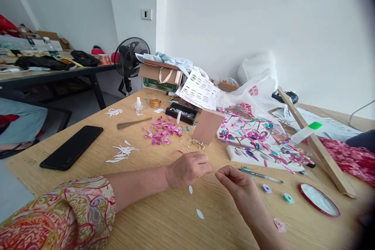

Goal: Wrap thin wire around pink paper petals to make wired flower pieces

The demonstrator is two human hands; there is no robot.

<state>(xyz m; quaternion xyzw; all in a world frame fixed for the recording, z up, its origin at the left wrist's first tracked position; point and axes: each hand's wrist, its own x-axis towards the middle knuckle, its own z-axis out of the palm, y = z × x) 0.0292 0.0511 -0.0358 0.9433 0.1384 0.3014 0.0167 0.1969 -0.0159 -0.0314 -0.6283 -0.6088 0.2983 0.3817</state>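
My left hand (189,170) is closed in a fist-like pinch above the wooden table, its arm in a patterned sleeve. Just to its right, my right hand (237,181) pinches with thumb and forefinger, the fingertips of both hands nearly meeting. A very thin strand may run between them, too fine to make out. Below the hands lie two white petal-shaped pieces (199,213). Pink petals (161,131) are heaped beyond my left hand, and white slivers (122,152) lie to its left. A pen (262,175) rests just past my right hand.
Purple and pink flower sprays (258,140) stand in white foam (243,157) at the right. Nearby are small thread spools (288,198), a red-rimmed dish (319,200) and a wooden bar (318,148). A black phone (72,147) lies left; a wooden block (208,126) stands ahead.
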